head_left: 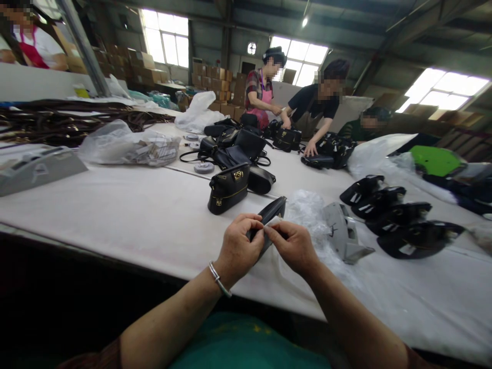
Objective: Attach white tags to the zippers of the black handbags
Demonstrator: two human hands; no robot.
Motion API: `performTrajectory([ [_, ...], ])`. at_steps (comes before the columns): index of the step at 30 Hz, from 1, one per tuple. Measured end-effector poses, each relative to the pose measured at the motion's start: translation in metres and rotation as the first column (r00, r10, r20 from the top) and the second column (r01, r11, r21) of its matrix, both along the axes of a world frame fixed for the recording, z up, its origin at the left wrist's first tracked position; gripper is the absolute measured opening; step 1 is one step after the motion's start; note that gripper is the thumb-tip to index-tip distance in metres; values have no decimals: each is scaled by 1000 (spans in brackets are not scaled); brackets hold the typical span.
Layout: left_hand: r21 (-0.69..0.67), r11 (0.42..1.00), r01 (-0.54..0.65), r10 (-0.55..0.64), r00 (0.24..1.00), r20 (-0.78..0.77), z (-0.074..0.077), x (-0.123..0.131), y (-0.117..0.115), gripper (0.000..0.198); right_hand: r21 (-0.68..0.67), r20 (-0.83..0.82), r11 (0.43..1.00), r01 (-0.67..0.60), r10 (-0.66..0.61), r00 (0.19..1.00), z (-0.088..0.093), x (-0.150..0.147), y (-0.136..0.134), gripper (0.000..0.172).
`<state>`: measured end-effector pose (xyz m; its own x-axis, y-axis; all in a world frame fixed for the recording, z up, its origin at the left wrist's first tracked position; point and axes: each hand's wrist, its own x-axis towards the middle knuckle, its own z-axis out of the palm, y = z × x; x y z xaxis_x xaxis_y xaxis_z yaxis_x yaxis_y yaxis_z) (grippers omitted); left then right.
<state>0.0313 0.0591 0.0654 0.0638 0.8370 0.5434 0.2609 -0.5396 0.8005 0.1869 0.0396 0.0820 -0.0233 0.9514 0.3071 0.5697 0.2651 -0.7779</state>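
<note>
A small black bag (277, 206) is tilted up in front of me at the table's near side. My left hand (242, 246) is closed round its lower end, thumb and fingers pinched together at its edge. Right beside it, my right hand (294, 246) pinches with thumb and forefinger, the tips of both hands nearly meeting. A small white piece (273, 221) shows at the right fingertips against the bag; its kind is too small to make out. Just beyond stands an upright black handbag (228, 188) with gold zippers and a gold emblem.
Several black bags (418, 238) lie in a row on the right, by a grey tape dispenser (344, 233) and crumpled clear plastic (307, 210). More bags are heaped mid-table. Dark straps (69, 120) and another dispenser (38, 169) are left. Co-workers handle bags across the table.
</note>
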Motion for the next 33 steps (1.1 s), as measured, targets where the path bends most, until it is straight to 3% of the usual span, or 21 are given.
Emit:
performTrajectory([
  [12, -5, 1000, -20, 20, 1000, 12, -5, 3, 0, 12, 30, -14, 976, 214, -213, 977, -6, -17, -1, 21],
  [27, -45, 999, 18, -17, 999, 33, 0, -2, 0, 12, -50, -267, 981, 186, -193, 944, -20, -18, 3, 22],
  [31, -46, 999, 24, -23, 999, 27, 0, -2, 0, 12, -65, -376, 988, 141, -155, 914, -18, -17, 2, 36],
  [33, -43, 999, 28, -27, 999, 26, 0, -2, 0, 12, -51, -377, 994, 93, -105, 920, -17, -15, 2, 28],
])
